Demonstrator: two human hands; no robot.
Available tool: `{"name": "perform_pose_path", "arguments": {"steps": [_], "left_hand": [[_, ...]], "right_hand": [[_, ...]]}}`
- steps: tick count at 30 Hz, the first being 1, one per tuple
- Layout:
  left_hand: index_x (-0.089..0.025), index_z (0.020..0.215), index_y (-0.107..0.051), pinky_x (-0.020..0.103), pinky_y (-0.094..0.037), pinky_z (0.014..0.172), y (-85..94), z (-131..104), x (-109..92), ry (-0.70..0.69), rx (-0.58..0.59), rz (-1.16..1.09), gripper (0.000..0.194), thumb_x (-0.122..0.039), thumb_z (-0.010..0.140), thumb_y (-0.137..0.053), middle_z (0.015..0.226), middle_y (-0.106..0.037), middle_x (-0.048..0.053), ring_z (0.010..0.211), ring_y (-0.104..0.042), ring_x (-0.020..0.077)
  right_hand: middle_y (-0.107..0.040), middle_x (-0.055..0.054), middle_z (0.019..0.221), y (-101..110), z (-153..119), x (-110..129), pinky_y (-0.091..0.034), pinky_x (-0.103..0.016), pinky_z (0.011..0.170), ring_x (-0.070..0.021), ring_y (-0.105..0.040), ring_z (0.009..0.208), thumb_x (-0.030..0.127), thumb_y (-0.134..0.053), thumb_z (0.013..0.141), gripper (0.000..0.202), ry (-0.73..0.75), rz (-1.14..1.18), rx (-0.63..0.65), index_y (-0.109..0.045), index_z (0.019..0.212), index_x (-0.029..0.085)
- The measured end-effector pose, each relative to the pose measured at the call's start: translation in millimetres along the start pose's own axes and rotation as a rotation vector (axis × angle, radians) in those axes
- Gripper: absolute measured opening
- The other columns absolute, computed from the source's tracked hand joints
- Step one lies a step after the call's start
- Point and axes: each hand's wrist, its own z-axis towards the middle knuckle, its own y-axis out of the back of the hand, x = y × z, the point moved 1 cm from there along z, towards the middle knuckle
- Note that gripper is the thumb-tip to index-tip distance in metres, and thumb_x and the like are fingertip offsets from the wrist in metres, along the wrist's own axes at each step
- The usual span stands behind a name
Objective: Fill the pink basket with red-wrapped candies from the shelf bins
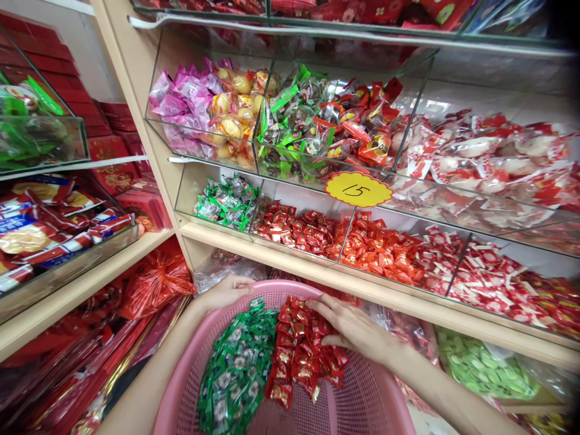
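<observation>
A pink perforated plastic basket (206, 353) is in front of me, below the shelves. My left hand (229, 290) grips its far left rim, fingers closed over the edge. Inside, green-wrapped candies (238, 368) fill the left part, and red-wrapped candies (301, 353) with gold print lie in a pile right of them. My right hand (339, 320) reaches over the right rim, its fingers stretched out and apart, touching the top of the red pile. The undersides of its fingers are hidden. Bare basket floor shows near the front right.
Glass bins hold green-and-silver candies (229, 199), red candies (303, 226) and orange-red candies (380, 244). A yellow price tag (359, 189) hangs above. The wooden shelf edge (272, 251) runs just beyond the basket. Red bags (158, 278) are at left; green packets (484, 362) lie low right.
</observation>
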Motion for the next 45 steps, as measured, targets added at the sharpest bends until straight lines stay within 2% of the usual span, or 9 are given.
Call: {"name": "perform_pose_path", "arguments": {"steps": [8, 13, 17, 21, 25, 28, 33, 41, 45], "left_hand": [[-0.009, 0.098, -0.061, 0.024, -0.043, 0.065, -0.1, 1, 2, 0.011, -0.009, -0.015, 0.042, -0.038, 0.069, -0.056, 0.092, -0.065, 0.008, 0.077, -0.057, 0.0180], [-0.009, 0.098, -0.061, 0.024, -0.042, 0.067, 0.3, 2, 5, -0.008, 0.000, -0.039, 0.040, -0.037, 0.069, -0.056, 0.093, -0.065, 0.008, 0.078, -0.057, 0.0173], [-0.009, 0.094, -0.062, 0.024, -0.042, 0.068, 0.4, 3, 5, -0.018, -0.008, -0.008, 0.038, -0.038, 0.069, -0.056, 0.089, -0.066, 0.007, 0.076, -0.057, 0.0167], [-0.009, 0.095, -0.063, 0.023, -0.042, 0.065, 0.4, 2, 2, -0.017, 0.008, -0.006, 0.039, -0.038, 0.070, -0.055, 0.088, -0.066, 0.007, 0.074, -0.057, 0.0164], [-0.009, 0.095, -0.063, 0.023, -0.042, 0.067, 2.1, 1, 4, -0.035, 0.000, 0.012, 0.039, -0.038, 0.070, -0.055, 0.091, -0.065, 0.008, 0.077, -0.057, 0.0172], [-0.010, 0.097, -0.062, 0.024, -0.042, 0.070, 3.4, 2, 8, -0.034, -0.008, -0.004, 0.040, -0.039, 0.069, -0.055, 0.094, -0.065, 0.008, 0.080, -0.057, 0.0181], [-0.010, 0.096, -0.062, 0.024, -0.042, 0.067, 3.7, 2, 9, -0.011, -0.027, -0.026, 0.043, -0.041, 0.067, -0.057, 0.091, -0.065, 0.008, 0.077, -0.057, 0.0173], [-0.010, 0.097, -0.062, 0.023, -0.041, 0.066, 4.2, 1, 8, -0.031, -0.011, -0.016, 0.040, -0.040, 0.070, -0.055, 0.089, -0.065, 0.008, 0.075, -0.057, 0.0166], [-0.011, 0.096, -0.062, 0.024, -0.041, 0.071, 5.1, 3, 12, -0.031, -0.013, -0.006, 0.040, -0.040, 0.070, -0.055, 0.093, -0.065, 0.007, 0.081, -0.057, 0.0173]], "right_hand": [[-0.041, -0.011, 0.121, 9, -2, 6, -0.041, -0.036, 0.085, -0.0228, -0.044, 0.108, 0.045, -0.051, 0.075, 0.064, -0.038, -0.010, -0.017, -0.027, 0.129, 0.023], [-0.047, -0.009, 0.111, 43, 9, 20, -0.041, -0.034, 0.083, -0.0197, -0.049, 0.098, 0.049, -0.043, 0.078, 0.054, -0.007, 0.002, -0.105, -0.034, 0.124, 0.022], [-0.049, -0.008, 0.104, 79, 38, 23, -0.040, -0.030, 0.081, -0.0166, -0.049, 0.092, 0.036, -0.034, 0.086, 0.036, 0.014, -0.030, -0.298, -0.041, 0.117, 0.019], [-0.050, -0.008, 0.101, 94, 89, 7, -0.037, -0.029, 0.080, -0.0165, -0.048, 0.091, 0.027, -0.031, 0.087, 0.029, -0.075, -0.080, -0.483, -0.047, 0.108, 0.018], [-0.052, -0.009, 0.103, 91, 137, -14, -0.034, -0.032, 0.081, -0.0205, -0.044, 0.096, 0.032, -0.035, 0.085, 0.030, -0.266, -0.156, -0.576, -0.051, 0.105, 0.017], [-0.052, -0.008, 0.110, 82, 153, -25, -0.031, -0.036, 0.081, -0.0230, -0.040, 0.101, 0.035, -0.032, 0.086, 0.034, -0.383, -0.185, -0.571, -0.050, 0.110, 0.020], [-0.056, -0.007, 0.107, 68, 153, -35, -0.025, -0.038, 0.083, -0.0227, -0.040, 0.102, 0.039, -0.029, 0.086, 0.037, -0.398, -0.228, -0.516, -0.050, 0.111, 0.022], [-0.059, -0.007, 0.095, 68, 150, -36, -0.026, -0.035, 0.078, -0.0216, -0.042, 0.096, 0.040, -0.031, 0.085, 0.034, -0.381, -0.173, -0.607, -0.057, 0.095, 0.021], [-0.058, -0.007, 0.097, 70, 149, -35, -0.027, -0.034, 0.077, -0.0214, -0.043, 0.094, 0.041, -0.036, 0.082, 0.033, -0.415, -0.119, -0.662, -0.053, 0.102, 0.020]]}}
